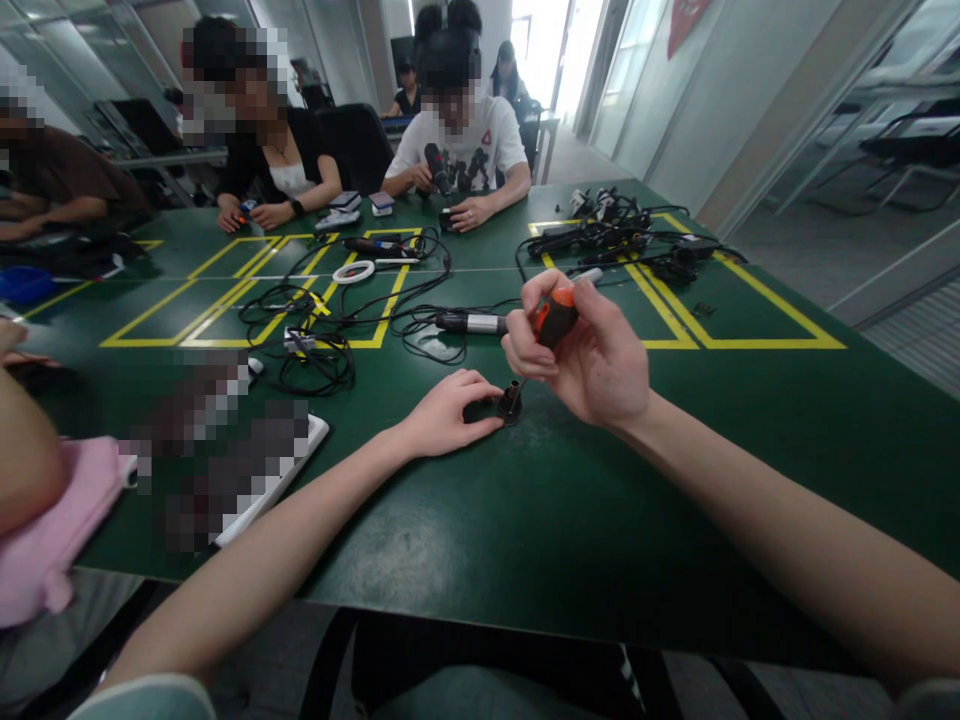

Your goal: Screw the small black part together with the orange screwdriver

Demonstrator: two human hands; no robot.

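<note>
My right hand is wrapped round the orange and black handle of a screwdriver, above the table. Its thin shaft slants down toward a small black part; I cannot tell whether the tip touches it. The part has a round, flat base and a short upright stem, and stands on the green table. From the left, my left hand pinches the base between thumb and fingers. Just behind the part lies a black and silver cylindrical tool with a cable, partly hidden by my right hand.
Tangled black cables spread over the green table at left centre. A heap of cabled devices lies at the back right. Across the table, a person in a white shirt holds a power tool. A pink bag sits at left.
</note>
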